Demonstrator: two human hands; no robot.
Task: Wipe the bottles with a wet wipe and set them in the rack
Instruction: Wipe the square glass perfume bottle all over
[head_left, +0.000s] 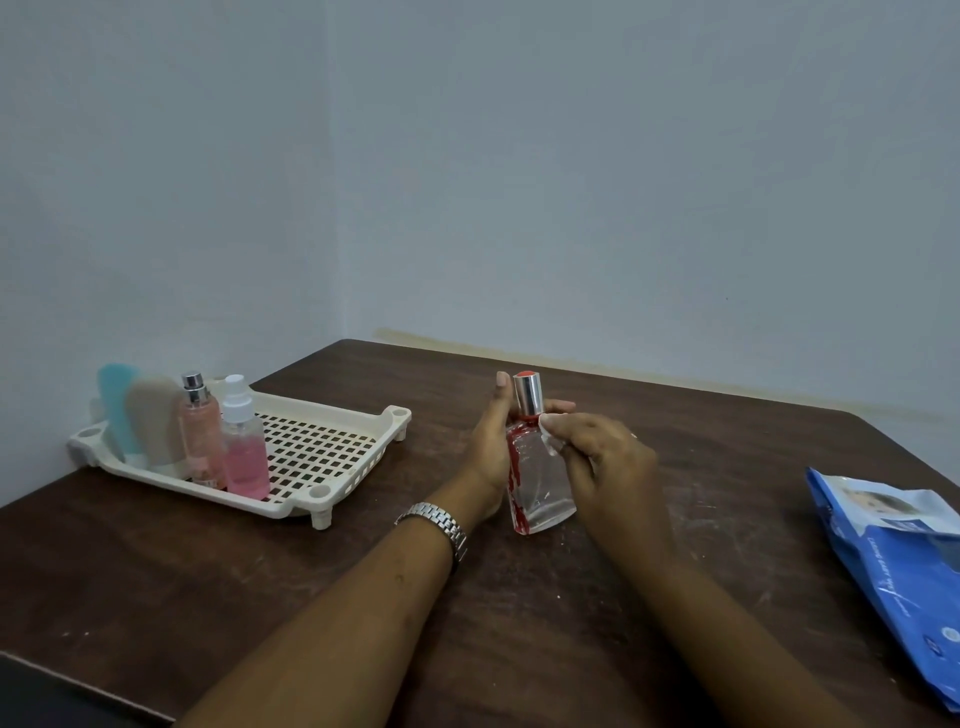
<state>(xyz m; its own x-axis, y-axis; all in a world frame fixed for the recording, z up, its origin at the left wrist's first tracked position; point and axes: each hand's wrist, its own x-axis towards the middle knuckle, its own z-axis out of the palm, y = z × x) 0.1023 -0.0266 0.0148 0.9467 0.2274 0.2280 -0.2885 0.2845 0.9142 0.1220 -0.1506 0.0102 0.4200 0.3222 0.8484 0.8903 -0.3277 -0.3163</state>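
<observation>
Between my left hand (491, 447) and right hand (597, 462), the bottle (540, 483) leaned over the bench (519, 649). My left hand gripped its side to steady it, and my right pinched the wipe (548, 428) against its shoulder for rubbing. The rack (319, 491), left of both hands, held four others.

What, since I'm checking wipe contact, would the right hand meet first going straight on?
Probably the glass bottle, just under its silver cap; the wet wipe in the right hand seems to touch it.

Wipes pack (893, 561) cut by right edge — print unreadable, wipe (549, 440) mostly hidden
</observation>
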